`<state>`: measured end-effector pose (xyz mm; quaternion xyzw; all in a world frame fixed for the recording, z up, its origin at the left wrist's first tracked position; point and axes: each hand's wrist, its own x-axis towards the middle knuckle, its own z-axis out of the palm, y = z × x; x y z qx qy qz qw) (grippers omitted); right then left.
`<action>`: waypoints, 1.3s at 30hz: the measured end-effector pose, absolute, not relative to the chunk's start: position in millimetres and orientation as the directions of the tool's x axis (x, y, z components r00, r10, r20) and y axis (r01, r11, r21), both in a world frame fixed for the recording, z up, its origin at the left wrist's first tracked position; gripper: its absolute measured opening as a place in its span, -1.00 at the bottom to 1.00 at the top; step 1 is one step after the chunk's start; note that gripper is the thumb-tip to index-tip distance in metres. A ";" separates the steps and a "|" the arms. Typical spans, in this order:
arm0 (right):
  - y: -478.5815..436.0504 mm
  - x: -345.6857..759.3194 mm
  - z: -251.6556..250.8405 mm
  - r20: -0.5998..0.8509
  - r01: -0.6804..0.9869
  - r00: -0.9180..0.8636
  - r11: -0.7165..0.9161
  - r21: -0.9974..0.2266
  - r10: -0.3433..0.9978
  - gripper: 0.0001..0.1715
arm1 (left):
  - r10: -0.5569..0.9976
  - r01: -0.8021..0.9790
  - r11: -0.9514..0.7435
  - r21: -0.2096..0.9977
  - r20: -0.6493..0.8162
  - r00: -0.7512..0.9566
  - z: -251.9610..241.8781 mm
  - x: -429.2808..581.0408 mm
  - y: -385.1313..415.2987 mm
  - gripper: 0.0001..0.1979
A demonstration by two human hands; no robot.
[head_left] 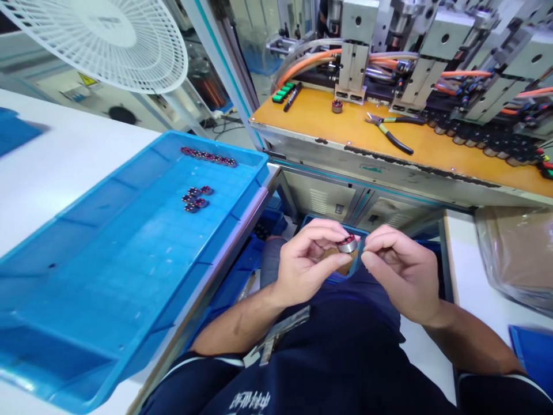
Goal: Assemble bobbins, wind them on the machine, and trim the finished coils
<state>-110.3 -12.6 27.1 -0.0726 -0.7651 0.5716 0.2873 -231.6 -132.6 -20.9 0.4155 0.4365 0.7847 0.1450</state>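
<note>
Between the thumb and fingers of my left hand (305, 262) is a small round motor stator (347, 244), with a silver side and a red and black top. It is held above my lap, tilted a little. Just to its right, my right hand (401, 271) is closed in a pinch, thumb against forefinger. Whatever those fingertips hold, if anything, is too small to see. More stators (196, 199) lie in a loose cluster in the blue tray (108, 253) on my left, and a row of them (208, 157) lines its far end.
Beyond my hands, an orange-topped machine bench (311, 124) carries pliers (393, 132), a black pen (292, 97), a single stator (337, 106) and a line of dark round parts (479, 135). A white fan (116, 34) stands back left. Plastic-wrapped cardboard (522, 248) lies right. Below my hands sits a blue bin (360, 235).
</note>
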 end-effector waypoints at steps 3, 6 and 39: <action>-4.3 -113.3 28.8 0.108 -0.152 -0.886 -0.061 -0.987 0.452 -0.95 | 0.584 0.221 -0.527 0.820 0.539 -0.607 -22.9 -235.4 -137.8 -0.69; 4.1 -123.2 30.7 -0.116 -0.025 -0.904 -0.321 -0.947 0.412 -0.76 | 0.569 0.345 -0.503 0.792 0.605 -0.558 -20.9 -238.7 -142.6 -0.68; 18.3 -126.6 -21.1 0.910 -0.173 -0.396 0.983 0.056 -0.121 -0.74 | 0.524 0.775 -0.128 0.619 0.706 -0.477 -4.6 -219.0 -136.6 -0.46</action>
